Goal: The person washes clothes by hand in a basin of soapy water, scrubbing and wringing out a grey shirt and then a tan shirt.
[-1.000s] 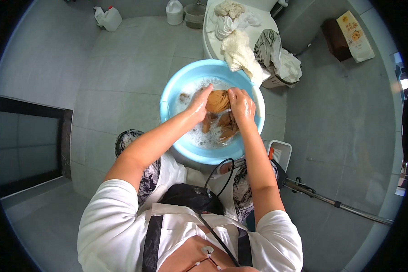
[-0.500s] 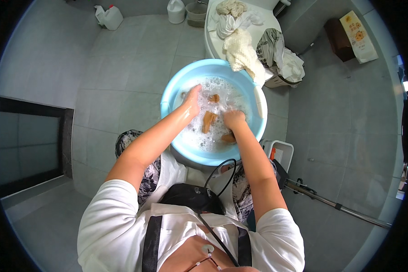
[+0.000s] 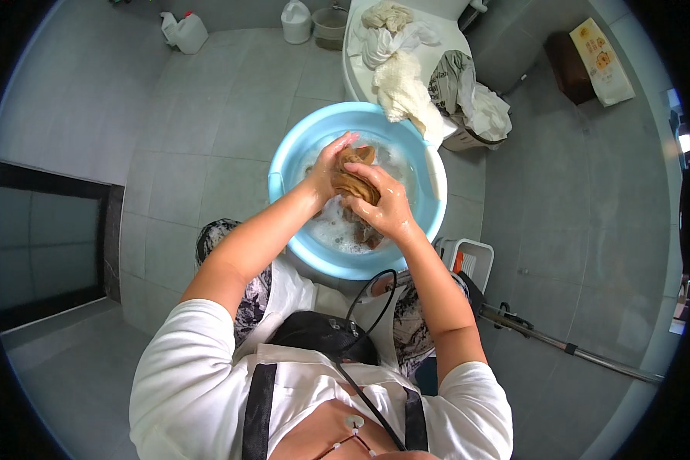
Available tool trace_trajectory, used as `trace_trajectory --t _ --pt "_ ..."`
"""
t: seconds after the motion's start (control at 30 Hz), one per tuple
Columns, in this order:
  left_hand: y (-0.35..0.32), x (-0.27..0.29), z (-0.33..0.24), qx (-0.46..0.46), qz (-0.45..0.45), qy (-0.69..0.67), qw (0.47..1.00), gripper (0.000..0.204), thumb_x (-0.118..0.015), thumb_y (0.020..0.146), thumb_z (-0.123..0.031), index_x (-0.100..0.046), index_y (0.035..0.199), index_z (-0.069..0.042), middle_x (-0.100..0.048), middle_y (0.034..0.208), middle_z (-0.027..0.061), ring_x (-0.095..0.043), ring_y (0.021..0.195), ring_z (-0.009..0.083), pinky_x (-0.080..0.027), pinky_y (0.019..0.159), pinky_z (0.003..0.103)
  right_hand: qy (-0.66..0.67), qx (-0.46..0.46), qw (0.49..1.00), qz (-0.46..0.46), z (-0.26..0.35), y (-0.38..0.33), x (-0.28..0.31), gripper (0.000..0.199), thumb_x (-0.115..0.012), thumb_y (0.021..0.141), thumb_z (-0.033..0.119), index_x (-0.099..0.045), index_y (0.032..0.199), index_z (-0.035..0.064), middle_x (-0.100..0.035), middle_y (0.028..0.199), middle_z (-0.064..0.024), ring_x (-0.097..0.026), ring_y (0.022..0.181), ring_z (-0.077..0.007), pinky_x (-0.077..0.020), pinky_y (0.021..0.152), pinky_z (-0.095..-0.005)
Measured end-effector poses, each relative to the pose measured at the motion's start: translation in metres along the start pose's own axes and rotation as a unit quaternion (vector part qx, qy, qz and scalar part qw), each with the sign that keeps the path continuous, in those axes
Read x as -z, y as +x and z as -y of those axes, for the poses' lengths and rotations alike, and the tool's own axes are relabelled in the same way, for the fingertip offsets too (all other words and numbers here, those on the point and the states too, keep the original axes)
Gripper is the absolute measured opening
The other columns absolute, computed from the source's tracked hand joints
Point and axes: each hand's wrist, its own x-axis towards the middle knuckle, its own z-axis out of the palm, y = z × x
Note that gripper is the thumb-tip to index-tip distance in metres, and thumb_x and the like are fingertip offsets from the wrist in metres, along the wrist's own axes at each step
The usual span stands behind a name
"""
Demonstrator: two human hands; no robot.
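Note:
A light blue basin point(image 3: 284, 146) of soapy water stands in front of me on the floor. Above the suds, a wet brown cloth point(image 3: 355, 186) is bunched between my two hands. My left hand point(image 3: 330, 165) grips its left side, fingers wrapped round it. My right hand point(image 3: 386, 201) clasps it from the right, with the fingers over its top. Part of the cloth hangs down into the water, where foam hides its lower end. What kind of garment it is I cannot make out.
Cream and white cloths point(image 3: 401, 80) lie on the closed toilet lid point(image 3: 358, 57), one draping to the basin rim. Beside it stands a bin point(image 3: 468, 138) with bags. White jugs point(image 3: 297, 21) are at the back wall. Right of the basin are a white tub point(image 3: 479, 257) and a metal pole point(image 3: 590, 357).
Both hands have come up out of the suds and together toward the middle. The brown cloth, mostly under water before, is now lifted and gathered between them.

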Motion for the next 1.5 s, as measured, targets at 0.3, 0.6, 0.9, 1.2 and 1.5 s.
trace_trajectory --t 0.3,0.6,0.9,1.2,1.5 --pt "0.005 -0.009 0.012 0.066 -0.124 -0.044 0.989 0.024 -0.049 0.083 -0.031 -0.051 0.084 -0.007 -0.055 0.077 0.0077 -0.057 0.066 0.0212 -0.050 0.062 0.038 -0.160 -0.089 0.981 -0.065 -0.030 0.005 -0.004 0.020 -0.059 0.079 0.023 -0.058 0.092 0.0074 -0.060 0.086 -0.0137 -0.057 0.079 -0.0339 -0.0446 0.069 -0.0387" --pt "0.004 -0.025 -0.018 -0.001 -0.134 -0.002 0.991 0.026 -0.048 0.082 -0.032 -0.054 0.090 -0.008 -0.060 0.085 0.0087 -0.060 0.078 0.0251 -0.050 0.074 0.041 -0.195 -0.127 0.970 -0.075 -0.077 -0.013 0.039 0.056 -0.064 0.076 0.025 -0.039 0.120 0.0030 -0.047 0.116 -0.0197 -0.047 0.107 -0.0325 -0.0384 0.090 -0.0376" --pt "-0.025 -0.101 -0.013 0.000 -0.076 0.004 0.997 0.032 -0.041 0.084 -0.031 -0.055 0.091 -0.004 -0.060 0.090 0.0106 -0.060 0.082 0.0250 -0.049 0.075 0.042 -0.008 -0.134 0.983 0.123 -0.112 -0.048 0.008 0.087 -0.077 0.062 0.035 -0.031 0.128 0.0019 -0.046 0.121 -0.0175 -0.042 0.115 -0.0273 -0.0325 0.097 -0.0342" --pt "-0.042 -0.128 -0.014 -0.104 -0.052 -0.009 0.993 0.032 -0.038 0.085 -0.028 -0.053 0.099 -0.003 -0.058 0.101 0.0112 -0.057 0.091 0.0265 -0.047 0.080 0.042 0.426 -0.241 0.863 -0.127 -0.069 -0.048 0.022 0.031 -0.059 0.078 0.010 -0.051 0.107 0.0014 -0.057 0.100 -0.0034 -0.054 0.089 -0.0155 -0.0424 0.079 -0.0295" --pt "-0.064 -0.063 -0.008 -0.163 -0.082 -0.035 0.983 0.043 -0.037 0.089 -0.031 -0.044 0.114 0.004 -0.048 0.119 0.0178 -0.047 0.109 0.0310 -0.035 0.096 0.042 0.529 -0.062 0.843 -0.075 -0.008 -0.049 0.053 0.041 -0.055 0.083 0.017 -0.039 0.119 0.0042 -0.051 0.112 -0.0080 -0.050 0.102 -0.0194 -0.0401 0.088 -0.0337"
